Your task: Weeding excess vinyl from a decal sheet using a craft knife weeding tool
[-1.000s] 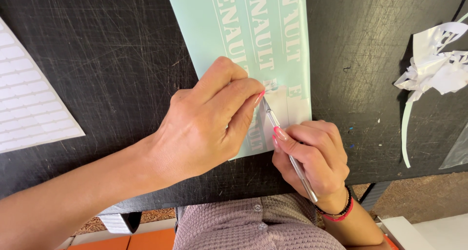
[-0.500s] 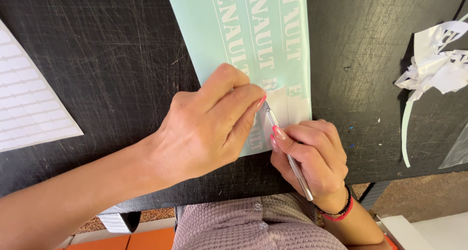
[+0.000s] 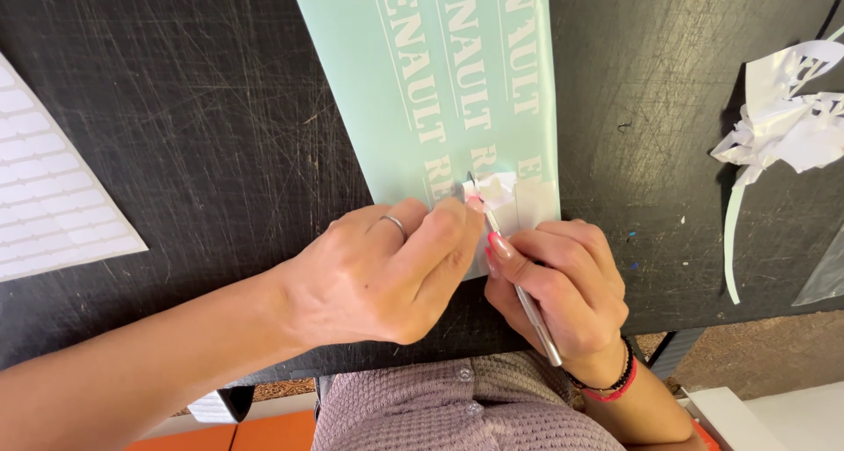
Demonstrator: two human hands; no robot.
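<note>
Mint-green vinyl sheet (image 3: pixel 413 90) with pale cut letters lies flat on the black scratched bench (image 3: pixel 193 134), running from the top edge of the view down to the near edge of the bench. I see my left hand (image 3: pixel 387 271) resting on the lower end of this sheet, with a thin ring on one finger; its fingers (image 3: pixel 453 222) are pressed narrow together and pinch a small curled piece of white film (image 3: pixel 497 187) just above them. My right hand (image 3: pixel 563 284) is just beside the left one, touching it, and its fingers are closed around a thin metal weeding tool (image 3: pixel 532 315). This tool is tilted, its point is at the white film and its back end comes out under the palm near the wrist. On the right wrist there are dark and red bracelets (image 3: pixel 611 382). At the left edge of the bench lies a white sheet with rows of small labels (image 3: pixel 48 205). Well apart on the right lies a heap of crumpled white scraps (image 3: pixel 782 130), with one long strip hanging down
</note>
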